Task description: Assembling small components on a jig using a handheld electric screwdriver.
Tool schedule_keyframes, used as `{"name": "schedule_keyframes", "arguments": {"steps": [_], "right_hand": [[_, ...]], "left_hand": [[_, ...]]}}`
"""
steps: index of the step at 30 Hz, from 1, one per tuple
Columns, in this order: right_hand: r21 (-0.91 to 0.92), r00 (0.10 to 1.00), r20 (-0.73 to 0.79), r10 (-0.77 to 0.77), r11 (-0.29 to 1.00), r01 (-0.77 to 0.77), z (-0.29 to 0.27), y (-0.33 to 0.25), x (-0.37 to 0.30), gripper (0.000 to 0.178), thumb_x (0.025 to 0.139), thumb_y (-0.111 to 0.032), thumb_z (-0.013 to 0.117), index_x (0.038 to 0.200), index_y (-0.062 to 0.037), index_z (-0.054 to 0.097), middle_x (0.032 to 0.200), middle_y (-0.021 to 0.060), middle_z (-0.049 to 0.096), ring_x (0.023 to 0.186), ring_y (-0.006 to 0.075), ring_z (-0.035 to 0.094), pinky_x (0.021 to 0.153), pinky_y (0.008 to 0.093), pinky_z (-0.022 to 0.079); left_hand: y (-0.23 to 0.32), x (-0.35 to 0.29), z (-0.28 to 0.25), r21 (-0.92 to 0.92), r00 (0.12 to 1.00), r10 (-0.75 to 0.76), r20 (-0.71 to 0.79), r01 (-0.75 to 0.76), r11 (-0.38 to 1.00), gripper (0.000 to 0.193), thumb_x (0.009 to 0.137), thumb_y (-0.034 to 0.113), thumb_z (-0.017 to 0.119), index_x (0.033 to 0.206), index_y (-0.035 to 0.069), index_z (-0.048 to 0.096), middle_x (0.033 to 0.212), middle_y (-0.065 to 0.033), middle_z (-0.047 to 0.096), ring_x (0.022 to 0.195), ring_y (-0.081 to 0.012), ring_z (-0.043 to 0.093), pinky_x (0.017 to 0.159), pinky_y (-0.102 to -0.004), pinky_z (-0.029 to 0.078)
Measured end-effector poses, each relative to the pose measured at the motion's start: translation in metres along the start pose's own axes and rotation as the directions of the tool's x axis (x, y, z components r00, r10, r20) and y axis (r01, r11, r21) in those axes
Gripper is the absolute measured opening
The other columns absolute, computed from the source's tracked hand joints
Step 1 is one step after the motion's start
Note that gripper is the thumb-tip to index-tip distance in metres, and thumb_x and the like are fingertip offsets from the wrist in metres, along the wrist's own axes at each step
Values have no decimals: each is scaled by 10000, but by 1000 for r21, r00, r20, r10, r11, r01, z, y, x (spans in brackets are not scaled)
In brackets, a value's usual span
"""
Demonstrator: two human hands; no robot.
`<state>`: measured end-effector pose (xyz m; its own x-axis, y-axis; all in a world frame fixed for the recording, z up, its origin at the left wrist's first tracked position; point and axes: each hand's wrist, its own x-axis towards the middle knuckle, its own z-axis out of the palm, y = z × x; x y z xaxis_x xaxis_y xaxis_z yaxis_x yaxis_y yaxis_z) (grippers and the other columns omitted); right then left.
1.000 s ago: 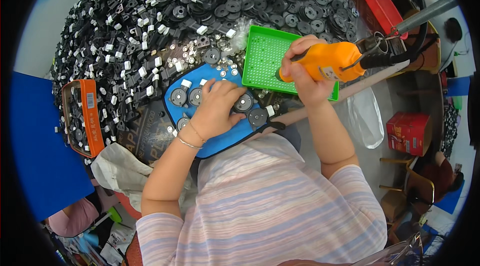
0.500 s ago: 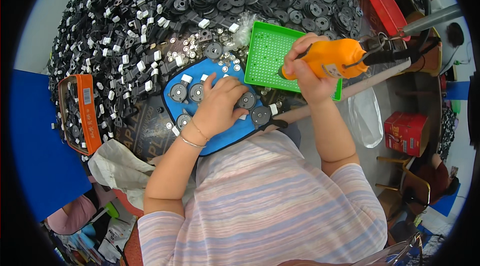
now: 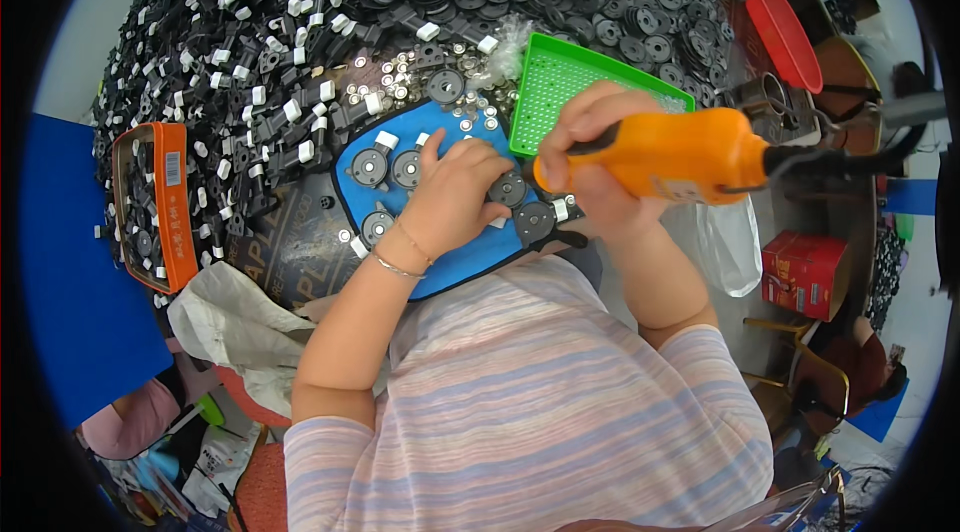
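Note:
My right hand [image 3: 596, 157] is wrapped around an orange electric screwdriver [image 3: 690, 154], which lies nearly level with its dark tip pointing left. The tip is close to a black disc [image 3: 508, 190] on the blue mat [image 3: 452, 270]; whether they touch I cannot tell. My left hand [image 3: 455, 194] rests on the mat, gripping that disc between thumb and fingers. Another black disc with a white-tipped piece [image 3: 534, 222] sits just right of it. More such discs [image 3: 369, 168] lie left of my left hand, partly covered by it.
A green perforated tray [image 3: 520, 127] stands beyond the mat, with small silver rings [image 3: 398, 77] to its left. Heaps of black white-tipped parts [image 3: 240, 62] and black discs [image 3: 640, 22] fill the far side. An orange box [image 3: 178, 202] is at left, a red tray [image 3: 785, 32] far right.
The screwdriver and my right hand have come down and left, from over the green tray to beside the disc at my left hand. My left hand keeps its place on the mat.

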<state>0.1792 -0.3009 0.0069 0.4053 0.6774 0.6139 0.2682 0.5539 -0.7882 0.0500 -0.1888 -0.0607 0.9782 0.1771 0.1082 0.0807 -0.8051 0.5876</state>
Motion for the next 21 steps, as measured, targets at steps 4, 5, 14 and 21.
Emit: {"name": "schedule_keyframes", "arguments": {"steps": [4, 5, 14, 21], "right_hand": [[28, 1000, 15, 22, 999, -22, 9, 12, -1, 270, 786, -116, 636, 942, 17, 459, 857, 133, 488, 598, 169, 551, 524, 254, 456], [-6, 999, 36, 33, 999, -33, 10, 13, -1, 268, 783, -113, 637, 937, 15, 459, 854, 131, 488, 596, 161, 548, 525, 248, 452], [119, 985, 46, 164, 979, -168, 14, 18, -4, 264, 658, -72, 675, 887, -30, 551, 869, 87, 557, 770, 191, 546, 672, 304, 442], [242, 995, 93, 19, 970, -41, -6, 0, 11, 343, 765, -226, 685, 935, -1, 490, 847, 126, 497, 576, 170, 545, 542, 267, 468]], "left_hand": [[0, 1, 1, -4, 1000, 6, -3, -6, 1000, 447, 583, 158, 764, 996, 108, 597, 974, -12, 556, 1045, -186, 491, 1001, -505, 197], [0, 1, 1, -5, 1000, 3, -6, -3, 1000, 447, 583, 158, 764, 996, 108, 597, 974, -12, 556, 1045, -186, 491, 1001, -505, 197], [-2, 0, 5, 73, 1000, 10, -22, -8, 997, 399, 591, 169, 761, 952, 121, 599, 948, 0, 554, 1036, -181, 492, 1009, -497, 175], [2, 2, 1, 30, 1000, -20, -14, 20, 999, 412, 586, 176, 762, 964, 123, 609, 947, -9, 560, 1030, -189, 498, 1013, -504, 179]]}}
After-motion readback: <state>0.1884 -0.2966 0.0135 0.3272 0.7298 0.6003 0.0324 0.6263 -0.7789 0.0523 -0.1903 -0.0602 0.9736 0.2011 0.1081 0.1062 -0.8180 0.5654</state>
